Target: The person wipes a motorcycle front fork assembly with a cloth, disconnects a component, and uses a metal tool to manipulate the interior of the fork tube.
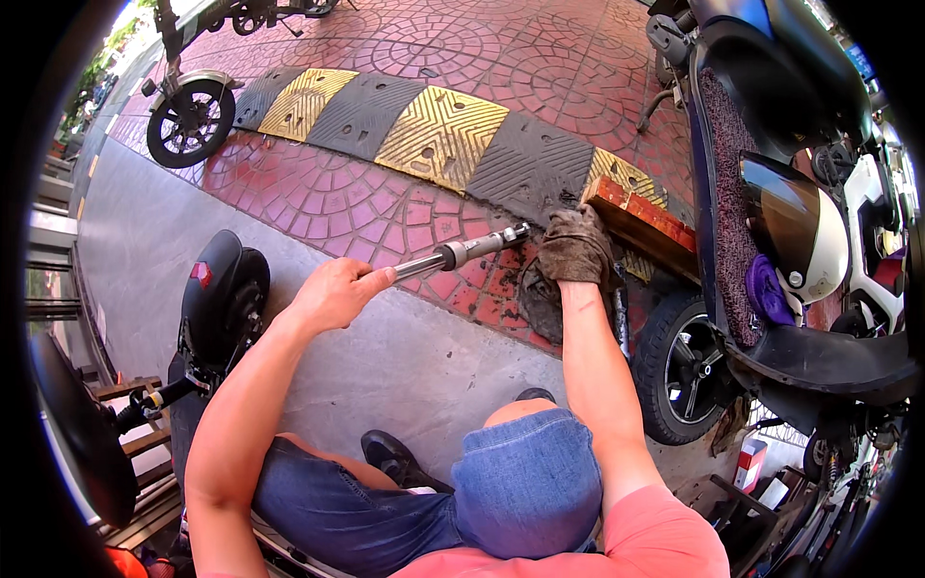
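Note:
My bare left hand (337, 292) is wrapped round a shiny metal rod (416, 267) with a thicker grey cylindrical sleeve. Its exact kind is unclear. The rod slants to the right, its narrow dark tip close to the glove. On my right hand (576, 247) is a dirty brown work glove, the fingers curled in. What they hold, if anything, is hidden. Just beyond that hand lies a worn orange-red wooden block (644, 220). Below the glove is a dark, grimy rounded object (541, 301), partly covered, with a thin metallic part (621, 323) beside my wrist.
A yellow-and-black speed ramp (438, 135) crosses the red paving. At right stands a scooter (718, 202) carrying a white helmet (824, 236), its wheel (684, 371) close to my right forearm. Another scooter's rear (222, 299) is at left, a front wheel (191, 123) farther off.

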### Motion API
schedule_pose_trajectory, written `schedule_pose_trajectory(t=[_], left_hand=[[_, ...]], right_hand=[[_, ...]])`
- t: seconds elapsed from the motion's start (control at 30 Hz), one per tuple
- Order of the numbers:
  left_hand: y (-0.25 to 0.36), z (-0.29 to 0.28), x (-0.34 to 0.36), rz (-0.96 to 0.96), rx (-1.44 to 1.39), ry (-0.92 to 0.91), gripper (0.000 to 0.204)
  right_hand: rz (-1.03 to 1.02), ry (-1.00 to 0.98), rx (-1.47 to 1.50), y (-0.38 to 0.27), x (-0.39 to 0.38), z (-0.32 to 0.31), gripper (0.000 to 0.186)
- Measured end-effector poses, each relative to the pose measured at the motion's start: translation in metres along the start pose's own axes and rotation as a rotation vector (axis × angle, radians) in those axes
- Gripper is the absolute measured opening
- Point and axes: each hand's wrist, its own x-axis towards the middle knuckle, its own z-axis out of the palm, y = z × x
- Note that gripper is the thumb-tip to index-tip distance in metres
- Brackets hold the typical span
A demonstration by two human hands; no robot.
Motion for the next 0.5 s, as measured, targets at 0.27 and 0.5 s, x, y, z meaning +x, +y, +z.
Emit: schedule_pose_trajectory(t=[0.27,0.5], left_hand=[[-0.013,-0.001,0.004,-0.007,-0.010,-0.008,0.055],[-0.014,0.002,-0.001,0.155,0.219,0.061,0.057]], right_hand=[[0.374,0.155,0.769,-0.081,0.017,-0.003,0.049],[-0.371,-0.275,-0.082,-0.045,0.028,-0.029,0.043]])
